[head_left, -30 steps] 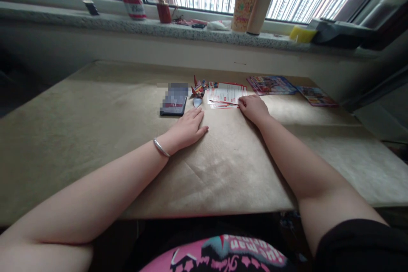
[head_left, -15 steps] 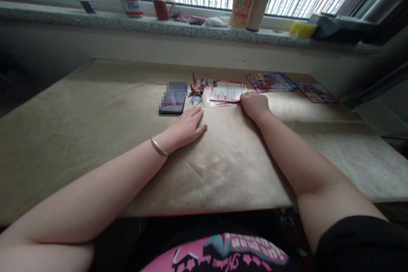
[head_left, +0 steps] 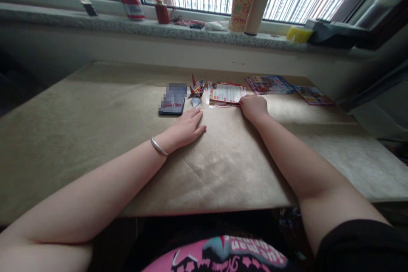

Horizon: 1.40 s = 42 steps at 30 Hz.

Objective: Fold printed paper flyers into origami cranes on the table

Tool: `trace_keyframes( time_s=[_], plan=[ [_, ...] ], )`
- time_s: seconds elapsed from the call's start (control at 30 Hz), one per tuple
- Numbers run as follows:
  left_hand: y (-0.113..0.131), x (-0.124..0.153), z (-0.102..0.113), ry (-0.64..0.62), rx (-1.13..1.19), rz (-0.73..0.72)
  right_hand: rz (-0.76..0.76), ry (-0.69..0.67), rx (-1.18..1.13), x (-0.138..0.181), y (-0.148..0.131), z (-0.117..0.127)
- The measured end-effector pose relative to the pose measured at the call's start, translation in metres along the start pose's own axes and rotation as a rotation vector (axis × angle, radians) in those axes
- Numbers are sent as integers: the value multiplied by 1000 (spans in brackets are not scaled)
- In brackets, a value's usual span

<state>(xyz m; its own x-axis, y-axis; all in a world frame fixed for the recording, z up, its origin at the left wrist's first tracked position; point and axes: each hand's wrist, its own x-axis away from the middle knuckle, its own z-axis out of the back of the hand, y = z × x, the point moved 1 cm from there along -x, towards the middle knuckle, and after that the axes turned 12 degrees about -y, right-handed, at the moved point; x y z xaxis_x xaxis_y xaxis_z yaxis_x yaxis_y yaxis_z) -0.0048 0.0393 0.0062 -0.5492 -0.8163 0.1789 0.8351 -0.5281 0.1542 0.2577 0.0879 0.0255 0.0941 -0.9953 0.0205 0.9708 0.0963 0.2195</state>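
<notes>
My left hand lies flat on the table with its fingers stretched out, a silver bangle on the wrist. Just beyond its fingertips are a dark smartphone and a small red-and-blue folded paper or wrapper piece with a silvery pointed part toward me. My right hand is closed at the lower right corner of a white, red-edged printed card. That card lies at a slight angle over several similar cards. The fingertips of my right hand are partly hidden behind its knuckles.
Two colourful piles of cards or booklets, one larger and one smaller, lie at the back right of the beige table. On the stone windowsill stand a red can, a red bottle, a patterned cup and a yellow object.
The top card has shifted and turned slightly under my right hand, showing more of the cards beneath. My left hand stays in place. The view has tilted up a little.
</notes>
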Motion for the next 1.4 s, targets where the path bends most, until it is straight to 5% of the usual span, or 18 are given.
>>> trace_keyframes(
  time_s=[0.33,0.77,1.4],
  plan=[
    [-2,3,-1,40,66,-19,302,130,51,44,-17,2],
    [2,4,0,24,-12,-78,782,182,-455,86,-30,-9],
    [-2,10,2,-139,-109,-259,964,7,-665,87,-19,-6]
  ],
)
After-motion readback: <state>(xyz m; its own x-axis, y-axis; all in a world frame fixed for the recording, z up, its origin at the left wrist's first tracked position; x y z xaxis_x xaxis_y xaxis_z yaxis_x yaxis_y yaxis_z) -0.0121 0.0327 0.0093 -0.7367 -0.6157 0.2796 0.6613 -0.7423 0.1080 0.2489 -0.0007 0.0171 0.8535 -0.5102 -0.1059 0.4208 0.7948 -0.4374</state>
